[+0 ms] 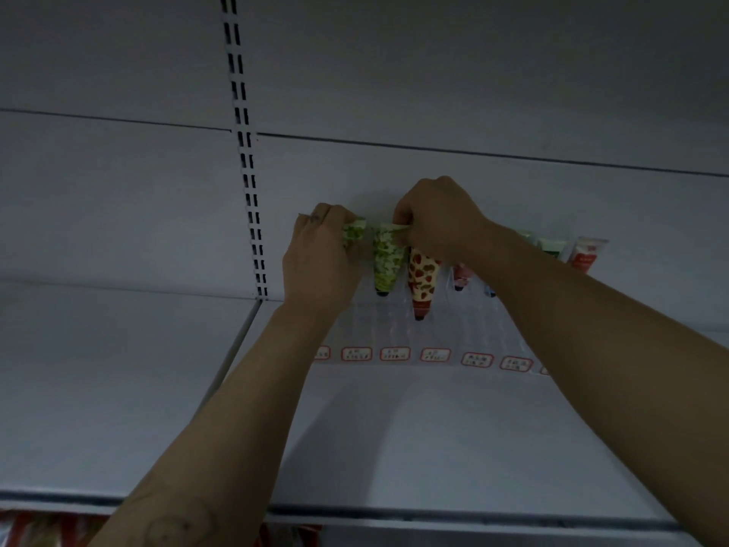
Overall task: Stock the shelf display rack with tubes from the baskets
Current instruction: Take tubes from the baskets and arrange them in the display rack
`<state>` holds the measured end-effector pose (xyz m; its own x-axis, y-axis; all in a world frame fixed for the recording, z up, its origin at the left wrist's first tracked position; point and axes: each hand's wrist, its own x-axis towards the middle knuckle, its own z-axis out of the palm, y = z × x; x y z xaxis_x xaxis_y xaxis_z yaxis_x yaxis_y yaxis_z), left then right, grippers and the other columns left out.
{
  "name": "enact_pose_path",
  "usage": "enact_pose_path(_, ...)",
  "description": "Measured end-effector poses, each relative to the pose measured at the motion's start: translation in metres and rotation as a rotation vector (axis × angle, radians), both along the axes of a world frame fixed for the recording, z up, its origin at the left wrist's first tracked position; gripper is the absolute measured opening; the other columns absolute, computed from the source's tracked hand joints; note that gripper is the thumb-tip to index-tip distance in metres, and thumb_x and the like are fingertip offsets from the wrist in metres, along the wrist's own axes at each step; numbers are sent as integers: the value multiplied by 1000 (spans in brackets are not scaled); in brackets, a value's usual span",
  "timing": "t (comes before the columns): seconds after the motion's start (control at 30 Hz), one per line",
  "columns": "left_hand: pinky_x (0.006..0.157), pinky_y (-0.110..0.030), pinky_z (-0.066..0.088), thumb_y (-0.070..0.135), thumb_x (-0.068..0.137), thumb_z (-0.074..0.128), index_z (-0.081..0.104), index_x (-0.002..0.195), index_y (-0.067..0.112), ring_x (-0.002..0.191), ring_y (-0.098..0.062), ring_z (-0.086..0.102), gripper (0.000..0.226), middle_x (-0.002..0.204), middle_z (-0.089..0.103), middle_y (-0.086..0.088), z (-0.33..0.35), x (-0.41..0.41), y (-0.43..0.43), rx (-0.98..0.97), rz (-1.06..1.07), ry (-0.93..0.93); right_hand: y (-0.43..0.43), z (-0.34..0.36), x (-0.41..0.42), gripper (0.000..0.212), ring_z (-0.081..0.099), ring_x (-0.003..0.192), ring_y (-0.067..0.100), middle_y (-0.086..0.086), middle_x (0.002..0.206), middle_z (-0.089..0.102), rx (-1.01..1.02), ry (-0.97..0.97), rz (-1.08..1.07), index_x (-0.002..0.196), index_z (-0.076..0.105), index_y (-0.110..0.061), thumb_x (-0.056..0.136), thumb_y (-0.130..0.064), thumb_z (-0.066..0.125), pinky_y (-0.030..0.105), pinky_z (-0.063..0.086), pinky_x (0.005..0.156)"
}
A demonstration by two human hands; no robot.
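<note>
**A:** How were the arms set?

**B:** Both reached up and forward over the shelf (394, 428) to the clear display rack (445, 329) against the back panel. The left hand (319, 258) showed its back to the camera. Its fingers curled round a green-patterned tube (354, 234) at the rack's left end.

**A:** Which way did that tube point?

**B:** I couldn't tell its line, since the hand hid most of it. Only the wide crimped end showed, uppermost.

**A:** And the right hand?

**B:** The right hand (438, 221) was knuckles-up, pinching the crimped top of a second green tube (388, 262) just beside the first. That one stood near upright in the rack, dark cap pointing down.

**A:** Further right?

**B:** A strawberry-print tube (422, 280) stood just beside it, cap down too. A pink tube (461, 275) came next, partly behind the right forearm. Red-bordered labels (395, 354) ran along the rack's front.
</note>
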<state>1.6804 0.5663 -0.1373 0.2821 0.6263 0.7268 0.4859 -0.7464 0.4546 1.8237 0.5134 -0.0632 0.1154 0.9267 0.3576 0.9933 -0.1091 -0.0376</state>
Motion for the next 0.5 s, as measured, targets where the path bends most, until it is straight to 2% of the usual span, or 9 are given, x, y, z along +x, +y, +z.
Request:
enact_pose_path(0.23,67,-31,36,4,83,63,61,107,6,102,-31,49,24,108,58,-11,-4,-1,2,8,-14,3,0,-2,-3,14,63,81,26,13,89,70,-11,-88,37,91,73,-3,81,-8,66,25,44,67)
enact_pose_path(0.5,68,-32,39,5,84,63,61,108,6,103,-32,49,24,109,58,-11,-3,-2,2,3,-29,17,7,-6,-2,14,59,78,25,16,88,66,-47,-138,12,90,71,1,81,-1,59,26,39,61)
